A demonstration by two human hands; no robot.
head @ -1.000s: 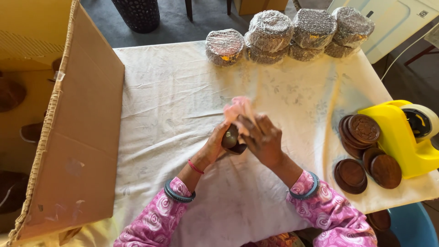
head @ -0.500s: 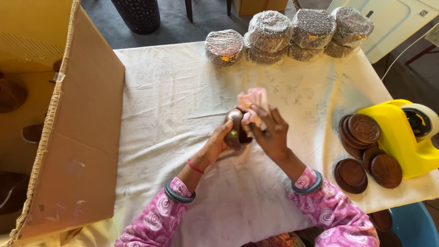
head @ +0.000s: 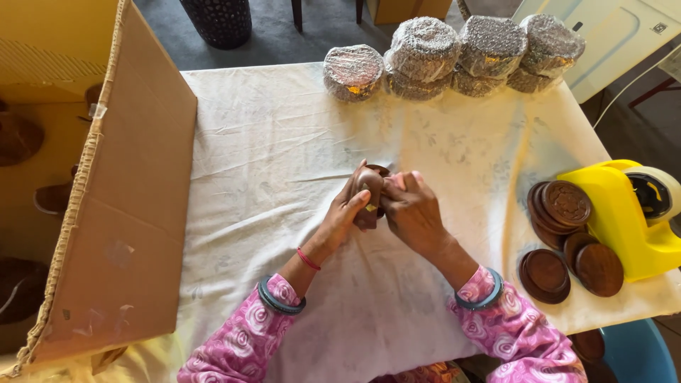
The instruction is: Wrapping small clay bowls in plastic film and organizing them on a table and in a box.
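Both hands meet over the middle of the white tablecloth (head: 269, 156). My left hand (head: 352, 206) and my right hand (head: 411, 211) are closed together around a small round brown wooden disc (head: 370, 183), held on edge between the fingers. A bit of pink material shows at my right fingertips. Most of the disc is hidden by the fingers. To the right lie more brown carved wooden discs (head: 564, 206), some stacked, others flat (head: 544, 273).
Several foil-wrapped round bundles (head: 425, 50) line the table's far edge. A yellow tape dispenser (head: 631, 213) sits at the right edge. A big open cardboard box (head: 106, 198) stands at the left, its flap over the table. A dark bin (head: 216, 21) stands on the floor beyond.
The pink material held up over the disc has come down; both hands have closed in around the disc and moved slightly nearer to me.
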